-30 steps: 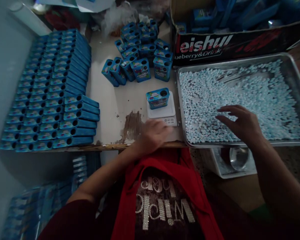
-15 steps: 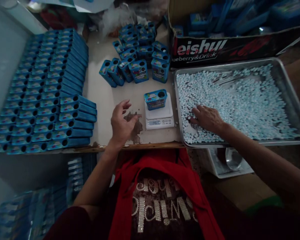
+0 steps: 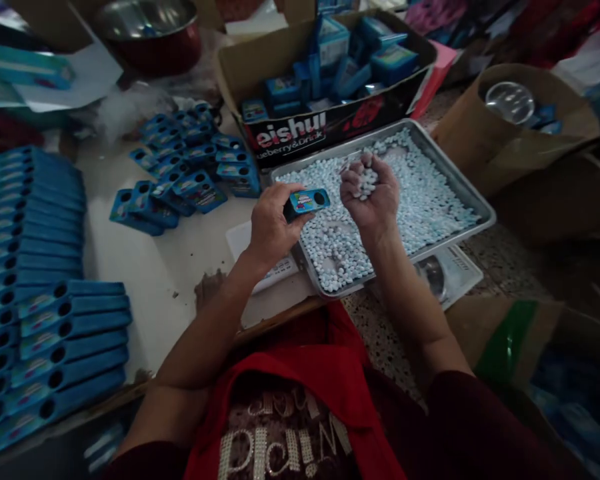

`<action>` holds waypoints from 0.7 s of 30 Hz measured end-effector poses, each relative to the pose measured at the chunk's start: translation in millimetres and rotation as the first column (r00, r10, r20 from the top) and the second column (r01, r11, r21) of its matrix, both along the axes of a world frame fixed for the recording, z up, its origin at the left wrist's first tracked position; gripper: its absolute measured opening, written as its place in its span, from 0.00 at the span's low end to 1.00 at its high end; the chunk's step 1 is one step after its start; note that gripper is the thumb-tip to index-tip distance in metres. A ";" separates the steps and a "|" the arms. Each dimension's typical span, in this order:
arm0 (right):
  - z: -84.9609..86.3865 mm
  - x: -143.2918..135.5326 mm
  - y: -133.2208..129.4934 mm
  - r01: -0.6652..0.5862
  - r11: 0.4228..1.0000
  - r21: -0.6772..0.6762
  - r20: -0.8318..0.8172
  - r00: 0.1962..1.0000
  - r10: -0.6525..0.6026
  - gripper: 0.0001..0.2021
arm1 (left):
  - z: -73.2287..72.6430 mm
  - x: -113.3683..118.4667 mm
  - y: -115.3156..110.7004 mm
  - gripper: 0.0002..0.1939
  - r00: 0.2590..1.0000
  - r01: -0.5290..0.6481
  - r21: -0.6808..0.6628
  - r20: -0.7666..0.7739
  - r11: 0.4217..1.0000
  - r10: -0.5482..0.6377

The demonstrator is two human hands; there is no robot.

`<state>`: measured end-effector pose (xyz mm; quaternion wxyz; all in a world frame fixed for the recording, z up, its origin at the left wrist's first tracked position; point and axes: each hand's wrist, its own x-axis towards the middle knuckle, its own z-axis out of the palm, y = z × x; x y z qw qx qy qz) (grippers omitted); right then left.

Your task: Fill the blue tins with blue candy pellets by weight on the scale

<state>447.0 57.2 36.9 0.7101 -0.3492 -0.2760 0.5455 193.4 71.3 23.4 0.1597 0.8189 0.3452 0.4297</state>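
Note:
My left hand grips a small blue box by its sides, its round dark hole facing up, over the left edge of a metal tray. In my right hand, palm up with fingers curled, lies a heap of pale blue candies. It is above the tray, a little right of the box. Loose pale blue candies cover much of the tray. Partly behind my left hand and forearm is a white scale, with no box visible on it.
Several blue boxes stand on the white table, with stacked rows of blue boxes at left. Behind the tray is a black carton holding blue packs. A brown carton stands at right.
My left hand has taken the box off the scale and moved it to the tray. My right hand has risen from the candies with a handful, palm up. The view has shifted right.

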 end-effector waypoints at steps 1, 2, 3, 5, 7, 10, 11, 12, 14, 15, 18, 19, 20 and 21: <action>5.5 -3.9 2.1 0.026 1.000 0.012 0.014 1.000 -0.026 0.20 | -1.9 9.8 1.4 0.27 1.000 0.022 -0.010 0.000 1.000 -0.022; 10.0 -7.9 3.6 0.052 0.999 0.010 0.043 0.998 -0.052 0.21 | -5.1 18.5 2.0 0.27 0.999 0.037 -0.025 0.005 0.999 -0.037; 13.3 -12.0 4.3 0.078 0.997 -0.004 0.080 0.994 -0.078 0.22 | -9.2 26.1 1.8 0.28 0.999 0.046 -0.042 0.017 0.998 -0.046; 16.5 -19.8 3.5 0.122 0.992 -0.029 0.149 0.982 -0.116 0.25 | -17.7 37.4 -0.6 0.28 0.998 0.056 -0.083 0.044 0.995 -0.053; 16.3 -27.0 1.1 0.127 0.991 -0.037 0.192 0.974 -0.117 0.27 | -24.5 44.3 -4.1 0.29 0.997 0.055 -0.122 0.066 0.991 -0.048; 11.9 -32.7 -0.3 0.067 0.995 -0.076 0.239 0.970 -0.047 0.30 | -30.4 50.5 -7.3 0.29 0.996 0.038 -0.172 0.081 0.984 -0.025; 9.4 -31.7 0.9 0.054 0.994 -0.099 0.249 0.968 -0.028 0.30 | -31.7 52.4 -7.4 0.29 0.996 0.033 -0.187 0.086 0.982 -0.017; 6.3 -28.5 3.0 0.057 0.991 -0.117 0.249 0.968 -0.027 0.29 | -32.9 54.4 -7.2 0.28 0.996 0.031 -0.200 0.092 0.979 -0.013; -1.6 -13.7 9.3 0.104 0.986 -0.131 0.206 0.976 -0.076 0.25 | -35.1 57.8 -6.3 0.28 0.993 0.038 -0.227 0.117 0.973 -0.011; -6.2 -2.6 12.5 0.129 0.983 -0.129 0.163 0.981 -0.107 0.22 | -36.1 58.7 -6.0 0.27 0.990 0.044 -0.244 0.140 0.969 -0.010; -19.1 35.9 15.7 0.162 0.978 -0.132 0.026 0.987 -0.160 0.16 | -37.7 51.4 -8.0 0.25 0.971 0.069 -0.325 0.238 0.943 0.011; -22.5 46.2 13.6 0.168 0.975 -0.148 0.008 0.986 -0.169 0.18 | -37.5 44.0 -9.7 0.24 0.961 0.075 -0.354 0.275 0.932 0.028; -25.2 53.6 9.9 0.180 0.968 -0.174 0.014 0.983 -0.180 0.20 | -36.9 33.6 -11.8 0.24 0.950 0.075 -0.376 0.309 0.923 0.049; -27.3 57.7 4.7 0.191 0.959 -0.211 0.039 0.982 -0.187 0.20 | -36.1 20.3 -14.3 0.23 0.938 0.070 -0.387 0.338 0.919 0.071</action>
